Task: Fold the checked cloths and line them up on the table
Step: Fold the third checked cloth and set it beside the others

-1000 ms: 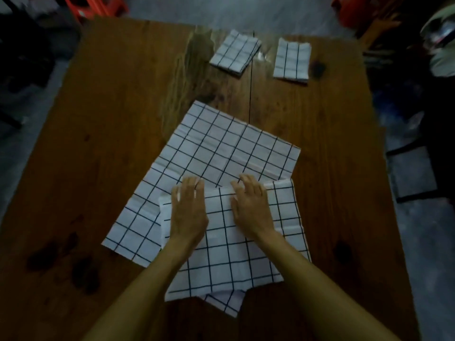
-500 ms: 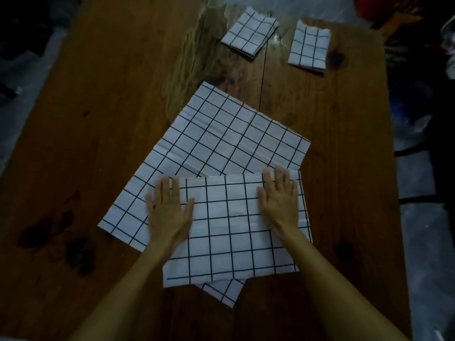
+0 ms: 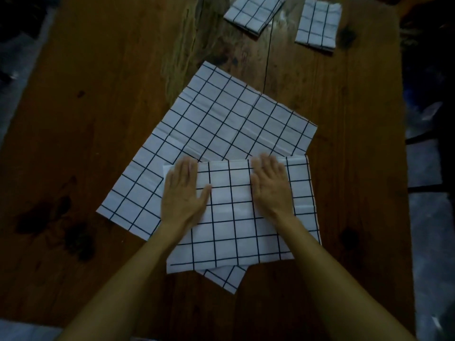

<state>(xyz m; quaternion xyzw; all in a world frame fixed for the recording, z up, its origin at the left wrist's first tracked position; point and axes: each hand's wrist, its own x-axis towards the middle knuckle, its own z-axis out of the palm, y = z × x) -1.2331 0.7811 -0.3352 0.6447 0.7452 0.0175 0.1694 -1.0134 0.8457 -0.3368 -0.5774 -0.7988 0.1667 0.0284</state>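
**Flat palms on a half-folded cloth**

The folded checked cloth (image 3: 236, 212) is lying atop an unfolded cloth (image 3: 221, 124) mid-table (image 3: 98, 94). Left hand (image 3: 184, 193) and right hand (image 3: 270, 188) are pressing it, fingers straight, gripping nothing. Two small folded cloths (image 3: 253, 11) are sitting far beyond.

Dim and underexposed throughout, with a cool bluish cast on the white cloth (image 3: 221, 124) and a muddy brown counter (image 3: 98, 107). Faint sheen on the wood at the far middle, corners sunk to near black, no hard shadows anywhere. Motion blur on the fingertips (image 3: 267, 159) of the right hand (image 3: 269, 187); mild wide-angle bowing of the counter edges.
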